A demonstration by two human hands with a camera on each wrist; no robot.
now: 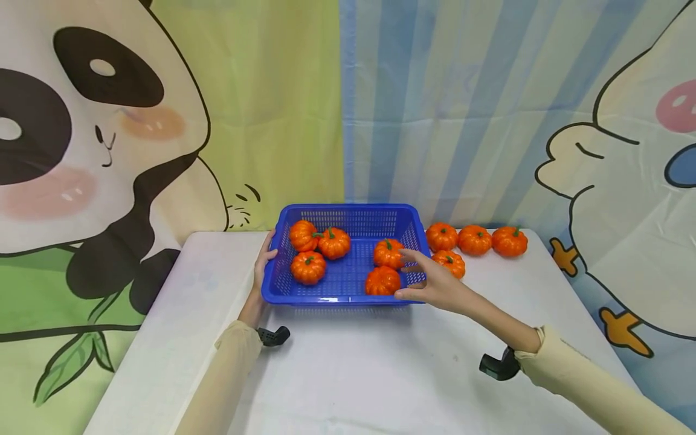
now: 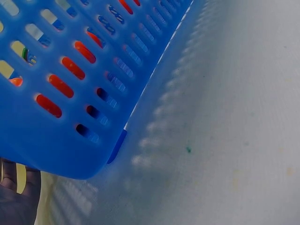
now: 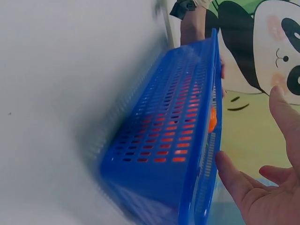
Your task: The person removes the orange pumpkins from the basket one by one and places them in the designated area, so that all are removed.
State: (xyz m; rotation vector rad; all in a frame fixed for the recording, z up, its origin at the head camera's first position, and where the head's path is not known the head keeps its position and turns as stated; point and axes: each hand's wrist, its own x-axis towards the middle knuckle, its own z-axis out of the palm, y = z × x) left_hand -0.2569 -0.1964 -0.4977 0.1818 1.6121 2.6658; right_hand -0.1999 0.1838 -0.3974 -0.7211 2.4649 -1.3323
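While the blue basket [image 1: 348, 257] sits on the white counter [image 1: 348, 362], one hand is on each of its short ends. Its long side runs from left to right, so the two hands face each other across it.

The left hand [image 1: 263, 263] is on the left end. Its fingers [image 1: 270, 241] curl over the rim there and grip it. The left wrist view shows only the basket wall up close and a bit of palm under it.

The right hand [image 1: 429, 281] is at the right front corner. Its fingers [image 1: 409, 257] are spread and straight, reaching over the rim. The thumb is just at the front edge. In the right wrist view the open palm [image 3: 262, 187] is just beside the basket [image 3: 178, 150], and I cannot tell if it touches. It does not grip yet.

So the left hand is the one that has hold, and the basket lies to the left of the right hand's fingers.

Five small orange pumpkins [image 1: 308, 267] lie in the basket. Four more pumpkins [image 1: 474, 240] sit on the counter just beside its right end, behind the right hand.
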